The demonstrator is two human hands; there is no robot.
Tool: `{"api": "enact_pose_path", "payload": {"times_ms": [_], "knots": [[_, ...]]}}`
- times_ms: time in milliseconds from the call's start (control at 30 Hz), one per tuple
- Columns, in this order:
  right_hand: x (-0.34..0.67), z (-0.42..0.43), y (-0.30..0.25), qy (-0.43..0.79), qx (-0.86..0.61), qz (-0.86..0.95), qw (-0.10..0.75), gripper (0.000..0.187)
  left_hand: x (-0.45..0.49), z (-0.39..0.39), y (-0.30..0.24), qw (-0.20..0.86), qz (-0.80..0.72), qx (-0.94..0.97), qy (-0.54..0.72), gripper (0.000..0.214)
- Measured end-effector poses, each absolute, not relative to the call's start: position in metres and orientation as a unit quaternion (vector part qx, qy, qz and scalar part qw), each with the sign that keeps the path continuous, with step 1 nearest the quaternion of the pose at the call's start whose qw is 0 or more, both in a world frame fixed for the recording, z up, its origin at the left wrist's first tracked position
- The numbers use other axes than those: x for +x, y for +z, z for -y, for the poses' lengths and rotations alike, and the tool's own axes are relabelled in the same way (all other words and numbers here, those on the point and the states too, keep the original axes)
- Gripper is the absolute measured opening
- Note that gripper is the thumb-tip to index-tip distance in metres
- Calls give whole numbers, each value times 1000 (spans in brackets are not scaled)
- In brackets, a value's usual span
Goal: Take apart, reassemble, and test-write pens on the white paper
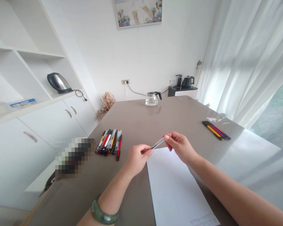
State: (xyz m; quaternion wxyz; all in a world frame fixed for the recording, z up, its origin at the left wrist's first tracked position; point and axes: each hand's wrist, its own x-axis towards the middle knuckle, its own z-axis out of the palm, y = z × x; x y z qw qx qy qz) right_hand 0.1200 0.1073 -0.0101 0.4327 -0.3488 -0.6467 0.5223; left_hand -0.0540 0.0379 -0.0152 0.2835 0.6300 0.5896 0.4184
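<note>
A clear-barrelled pen (158,143) is held between my two hands, slightly tilted, above the top of a white sheet of paper (174,182). My left hand (138,158) pinches its dark lower-left end. At the other end, my right hand (179,146) grips it between thumb and fingers, with a bit of red showing there. Faint marks run along the paper's bottom right corner. Left of my hands lies a pile of pens (109,142) in black, white, yellow and red. Several more pens (215,130) lie side by side at the right.
A glass pot (152,99) with a black handle stands at the table's (132,119) far end. White scraps (214,119) lie near the right-hand pens. Left are a cabinet (44,122) and a blurred patch (73,157) by the table edge. Curtains (245,62) hang at the right.
</note>
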Motion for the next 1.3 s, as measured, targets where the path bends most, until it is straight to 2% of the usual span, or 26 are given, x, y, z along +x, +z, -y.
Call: {"api": "enact_pose_path", "payload": {"times_ms": [267, 567, 767, 1000, 1300], "knots": [[118, -106, -11, 543, -322, 643, 434, 27, -51, -35, -17, 322, -570, 658, 372, 20], [117, -102, -11, 513, -342, 652, 441, 28, -49, -30, -15, 265, -593, 667, 364, 22], [115, -102, -10, 538, -315, 642, 447, 31, -50, -35, -17, 215, -600, 659, 399, 17], [115, -102, -8, 581, -299, 634, 414, 30, -48, -35, -19, 350, -569, 631, 395, 21], [115, -95, -5, 576, -290, 676, 356, 28, -43, -32, -13, 422, -511, 615, 428, 21]]}}
